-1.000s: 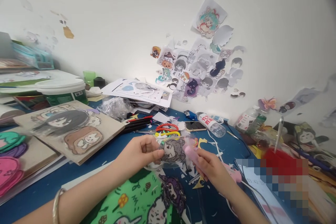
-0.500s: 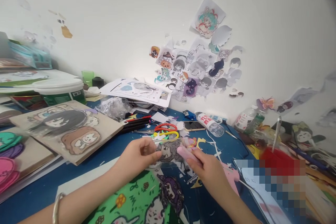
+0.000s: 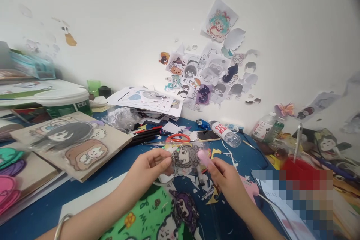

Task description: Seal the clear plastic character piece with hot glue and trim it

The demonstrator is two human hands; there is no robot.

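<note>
My left hand [image 3: 147, 168] pinches the left edge of a clear plastic cut-out with a grey-haired cartoon figure [image 3: 185, 156], held up above the blue table [image 3: 118, 159]. My right hand [image 3: 225, 180] is closed round a pink glue gun [image 3: 205, 157] whose tip rests against the cut-out's right side. A white cord [image 3: 270, 200] runs from the gun to the right. Below my hands lies a green painted sheet with cartoon figures [image 3: 152, 217].
Boards with cartoon figures [image 3: 73, 144] lie at the left beside a green tub [image 3: 66, 101]. Scissors [image 3: 180, 138], a phone [image 3: 208, 135] and bottles [image 3: 225, 133] sit behind my hands. Papers [image 3: 146, 99] are stacked by the sticker-covered wall. A red container [image 3: 298, 168] stands at the right.
Both hands have lifted the cut-out slightly and turned it more upright towards me; the glue gun stays against its right side.
</note>
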